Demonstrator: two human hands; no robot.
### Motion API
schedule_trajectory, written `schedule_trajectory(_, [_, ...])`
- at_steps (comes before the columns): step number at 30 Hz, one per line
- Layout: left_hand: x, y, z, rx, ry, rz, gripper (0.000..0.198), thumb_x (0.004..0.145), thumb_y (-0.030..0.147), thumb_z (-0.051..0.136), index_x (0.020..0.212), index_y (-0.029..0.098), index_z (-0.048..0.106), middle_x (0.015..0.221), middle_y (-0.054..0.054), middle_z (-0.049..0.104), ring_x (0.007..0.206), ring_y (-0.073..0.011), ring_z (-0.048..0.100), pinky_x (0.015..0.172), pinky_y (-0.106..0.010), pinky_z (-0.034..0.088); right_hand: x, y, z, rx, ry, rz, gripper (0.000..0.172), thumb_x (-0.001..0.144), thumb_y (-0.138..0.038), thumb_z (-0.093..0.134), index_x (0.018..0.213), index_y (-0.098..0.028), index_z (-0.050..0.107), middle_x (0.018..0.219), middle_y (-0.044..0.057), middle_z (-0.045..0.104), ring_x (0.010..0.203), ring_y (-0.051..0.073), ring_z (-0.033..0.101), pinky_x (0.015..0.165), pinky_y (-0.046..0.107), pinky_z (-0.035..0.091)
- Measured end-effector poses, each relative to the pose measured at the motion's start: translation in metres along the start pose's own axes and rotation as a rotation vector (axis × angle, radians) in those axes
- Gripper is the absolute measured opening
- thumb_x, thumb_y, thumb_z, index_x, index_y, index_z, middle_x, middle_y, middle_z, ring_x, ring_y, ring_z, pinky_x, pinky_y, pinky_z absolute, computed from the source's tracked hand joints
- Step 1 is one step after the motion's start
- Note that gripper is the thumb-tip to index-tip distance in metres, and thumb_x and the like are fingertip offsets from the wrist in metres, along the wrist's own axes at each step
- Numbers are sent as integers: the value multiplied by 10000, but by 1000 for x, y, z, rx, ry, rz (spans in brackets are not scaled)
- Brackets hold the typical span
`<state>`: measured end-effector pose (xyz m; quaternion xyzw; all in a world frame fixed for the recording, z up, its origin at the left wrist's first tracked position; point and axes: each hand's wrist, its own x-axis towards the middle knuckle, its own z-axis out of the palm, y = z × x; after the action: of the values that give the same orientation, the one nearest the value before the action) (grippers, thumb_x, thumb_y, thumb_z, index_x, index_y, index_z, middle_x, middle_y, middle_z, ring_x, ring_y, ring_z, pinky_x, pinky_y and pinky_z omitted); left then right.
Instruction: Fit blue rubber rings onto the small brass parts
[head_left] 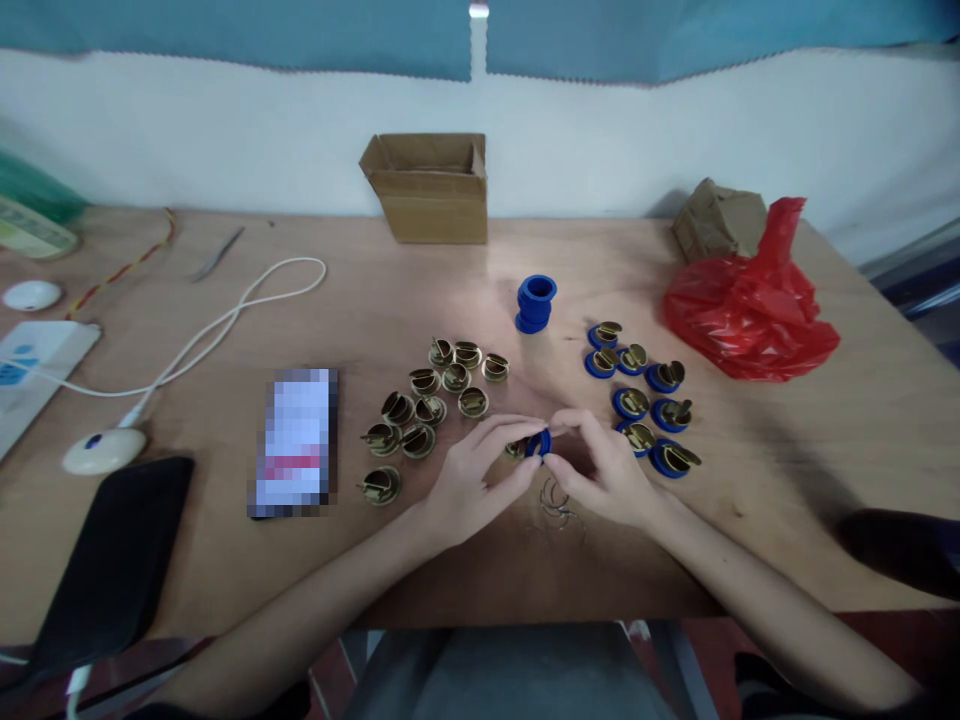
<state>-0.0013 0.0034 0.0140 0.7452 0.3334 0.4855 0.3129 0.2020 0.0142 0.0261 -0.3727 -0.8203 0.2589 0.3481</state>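
My left hand [474, 478] and my right hand [609, 468] meet near the front middle of the table. Their fingertips pinch a small blue ring [537, 444] between them, tilted on edge. A round brass piece [514, 449] shows partly behind my left fingers; whether it touches the ring I cannot tell. Several thin metal rings [556, 497] lie loose just below the hands. Left of them sit several round brass fittings with half-round flaps [456, 377]. Right of my hands stand several similar brass fittings set in blue rings [631, 402]. Farther back rises a stack of blue rings [534, 310].
An open cardboard box [435, 205] stands by the wall. At right are a red plastic bag [750, 320] and a crumpled brown package [716, 222]. A lit phone [296, 440], a black phone-like device [116, 560], a white cable [225, 318] and a power strip [49, 365] occupy the left.
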Motion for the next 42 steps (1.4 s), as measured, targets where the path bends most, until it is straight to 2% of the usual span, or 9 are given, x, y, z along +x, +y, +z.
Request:
schedule_trajectory(6, [-2,-3,0,-26,-16,-19,343,932,128,611,1271,176,600,1220,-100,706,1159,-184,659,1036,-351,528,-2,-1,0,22,-21,12,278,953,-266,584,1198,-224,462,953,47,718,811,186,717,686,294,564])
schedule_trajectory(17, [-3,-3,-1,-4,-14,-3,329,931,138,603,1255,196,584,1153,-88,694,1101,-194,656,980,-372,553,-5,0,-1,40,-52,37,304,953,-247,580,1232,-227,460,817,-5,690,606,148,652,578,278,525])
schedule_trajectory(23, [-7,-6,1,43,9,-36,408,927,157,618,1326,203,543,1229,-97,684,1151,-201,658,1020,-373,547,-5,0,-1,3,-11,10,341,950,-267,595,1263,-218,469,913,30,713,737,176,697,643,290,553])
schedule_trajectory(27, [-12,-8,3,51,59,-69,512,913,177,647,1395,214,475,1260,-100,680,1153,-205,676,1012,-367,566,-4,-1,-1,-8,-16,2,338,952,-262,600,1263,-221,475,887,22,718,726,175,701,656,296,561])
schedule_trajectory(35, [-8,-6,2,72,58,-32,402,923,159,625,1313,201,538,1194,-94,699,1121,-205,688,989,-369,580,-6,-1,1,-50,33,9,309,959,-302,611,1234,-208,507,938,46,726,746,175,718,656,286,579])
schedule_trajectory(42, [-7,-6,2,101,76,-47,356,914,160,645,1261,192,570,1151,-86,715,1076,-198,701,966,-352,586,-4,-2,1,-39,22,5,222,975,-265,593,1183,-217,531,892,22,698,690,147,682,624,259,548])
